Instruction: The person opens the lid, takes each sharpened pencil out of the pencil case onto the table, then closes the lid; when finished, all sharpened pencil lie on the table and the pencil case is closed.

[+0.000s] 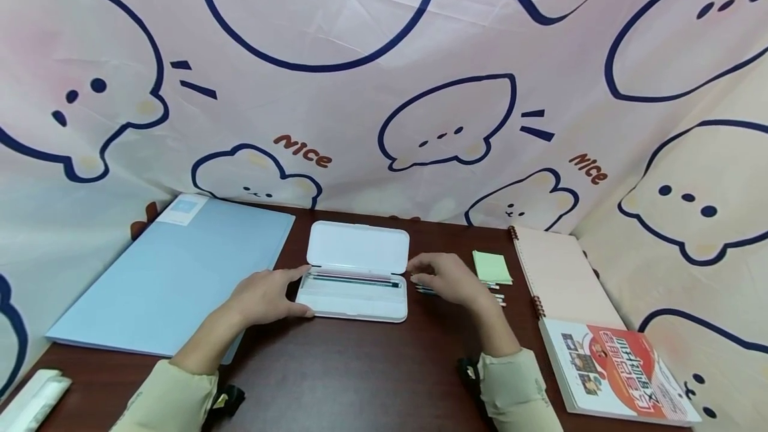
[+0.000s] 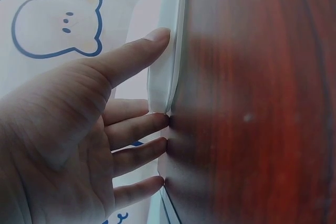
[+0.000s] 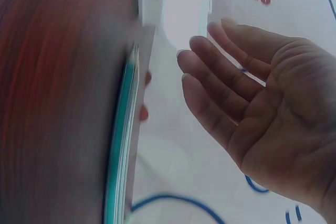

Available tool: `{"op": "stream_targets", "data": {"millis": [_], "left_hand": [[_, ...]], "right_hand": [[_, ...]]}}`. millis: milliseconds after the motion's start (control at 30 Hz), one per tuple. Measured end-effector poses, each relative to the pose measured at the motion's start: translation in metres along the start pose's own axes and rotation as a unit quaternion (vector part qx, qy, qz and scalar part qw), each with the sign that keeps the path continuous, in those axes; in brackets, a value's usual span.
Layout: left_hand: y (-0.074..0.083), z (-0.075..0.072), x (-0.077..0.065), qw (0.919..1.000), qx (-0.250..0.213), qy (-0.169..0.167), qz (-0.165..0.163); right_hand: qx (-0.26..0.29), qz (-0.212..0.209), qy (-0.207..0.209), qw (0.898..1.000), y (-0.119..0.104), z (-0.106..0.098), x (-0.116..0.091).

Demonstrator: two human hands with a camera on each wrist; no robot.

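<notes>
A white pencil case [image 1: 357, 272] lies open in the middle of the dark wooden table [image 1: 360, 372], lid tilted back, with a dark pen [image 1: 354, 280] in its tray. My left hand [image 1: 264, 295] rests against the case's left end, and its straight fingers [image 2: 136, 124] touch the white edge [image 2: 163, 87]. My right hand [image 1: 447, 279] hovers just right of the case, above several loose pens [image 1: 498, 297]. That hand's fingers [image 3: 220, 82] are relaxed and hold nothing. A teal pen [image 3: 123, 129] lies on the table beneath it.
A light blue folder [image 1: 174, 272] lies at the left. Right of the pens are green sticky notes [image 1: 492, 267], a pink spiral notebook [image 1: 564, 272] and a red-covered book [image 1: 618, 369]. A white object [image 1: 33, 402] sits at the near left corner. Printed cloth walls the table in.
</notes>
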State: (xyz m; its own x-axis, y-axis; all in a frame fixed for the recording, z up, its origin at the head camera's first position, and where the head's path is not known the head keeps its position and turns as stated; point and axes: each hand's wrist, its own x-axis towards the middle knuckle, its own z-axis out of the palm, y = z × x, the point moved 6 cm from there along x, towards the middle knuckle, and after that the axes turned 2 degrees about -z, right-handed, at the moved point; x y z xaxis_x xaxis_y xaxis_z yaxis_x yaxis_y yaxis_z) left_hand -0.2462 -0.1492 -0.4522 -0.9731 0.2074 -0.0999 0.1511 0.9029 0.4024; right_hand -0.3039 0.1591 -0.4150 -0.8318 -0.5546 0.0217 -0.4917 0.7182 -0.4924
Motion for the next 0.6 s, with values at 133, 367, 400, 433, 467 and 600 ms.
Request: {"op": "stream_targets", "data": {"millis": [133, 367, 400, 433, 467, 600], "left_hand": [[0.001, 0.001, 0.000, 1.0000, 0.000, -0.001, -0.001], [0.002, 0.000, -0.001, 1.0000, -0.001, -0.003, -0.005], [0.003, -0.001, 0.000, 1.0000, -0.001, -0.002, -0.006], [0.002, -0.001, 0.000, 1.0000, -0.001, -0.002, -0.007], [0.002, -0.001, 0.000, 1.0000, 0.000, -0.003, -0.007], [0.002, -0.001, 0.000, 0.9999, 0.003, -0.004, -0.009]], "right_hand": [[-0.004, -0.018, -0.025, 1.000, -0.017, 0.015, 0.011], [-0.031, -0.004, -0.078, 0.996, -0.032, 0.037, 0.020], [-0.037, 0.000, -0.082, 0.996, -0.032, 0.039, 0.021], [-0.041, 0.003, -0.085, 0.995, -0.032, 0.041, 0.021], [-0.043, 0.007, -0.089, 0.995, -0.033, 0.042, 0.022], [-0.052, 0.001, -0.102, 0.993, -0.034, 0.048, 0.023]]}}
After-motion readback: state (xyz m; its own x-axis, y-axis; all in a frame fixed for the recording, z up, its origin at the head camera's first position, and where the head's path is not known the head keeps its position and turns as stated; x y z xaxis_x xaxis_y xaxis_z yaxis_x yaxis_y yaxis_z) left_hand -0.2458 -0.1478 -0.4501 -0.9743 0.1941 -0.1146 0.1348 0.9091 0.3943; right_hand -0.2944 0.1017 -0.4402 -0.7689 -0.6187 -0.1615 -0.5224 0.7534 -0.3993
